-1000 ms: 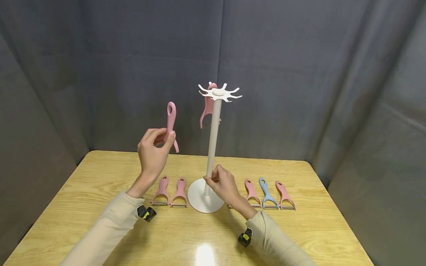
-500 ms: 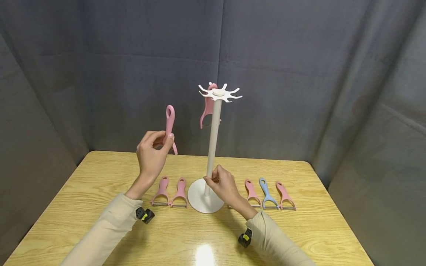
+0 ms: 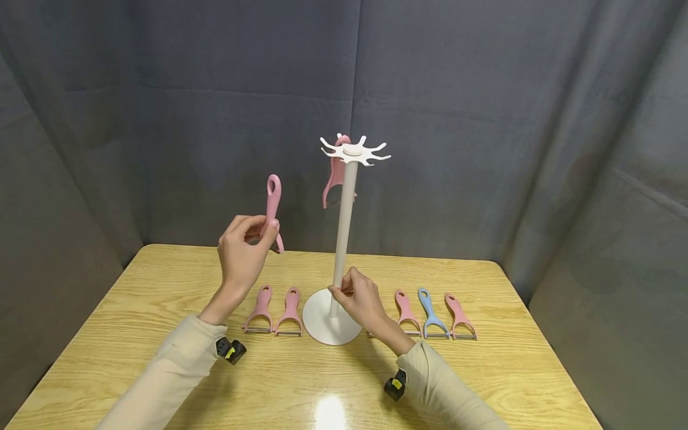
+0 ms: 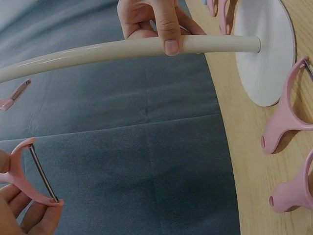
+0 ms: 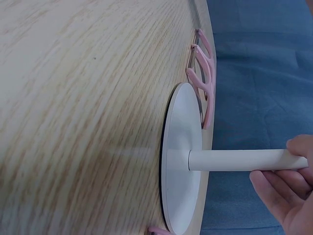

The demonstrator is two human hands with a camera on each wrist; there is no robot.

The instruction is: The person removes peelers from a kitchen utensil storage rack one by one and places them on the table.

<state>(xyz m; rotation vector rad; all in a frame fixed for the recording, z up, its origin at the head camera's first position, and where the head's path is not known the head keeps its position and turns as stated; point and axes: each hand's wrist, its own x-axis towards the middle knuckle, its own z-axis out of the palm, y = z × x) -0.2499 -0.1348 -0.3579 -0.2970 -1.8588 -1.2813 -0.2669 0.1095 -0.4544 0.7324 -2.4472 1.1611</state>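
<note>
Left of the stand, my left hand [image 3: 243,251] pinches a pink peeler [image 3: 273,200] near its blade end, its looped handle pointing up. In the left wrist view the metal blade [image 4: 43,172] of this peeler faces out from the fingers. My right hand [image 3: 361,298] grips the lower part of the white pole [image 3: 346,227] of a hanging stand. The pole rises from a round white base [image 3: 322,325]. Its top is a ring of white hooks [image 3: 353,150]. One pink peeler [image 3: 335,173] hangs from a rear hook, partly hidden behind the pole.
Two pink peelers [image 3: 261,309] lie on the wooden table [image 3: 301,382] left of the base. To the right lie pink peelers [image 3: 405,310] and a blue peeler [image 3: 428,309]; one there is mostly hidden by my right wrist. Grey curtains [image 3: 242,119] surround the table.
My left hand has sunk slightly and drifted a little left with the pink peeler. The right hand and the stand have stayed in place.
</note>
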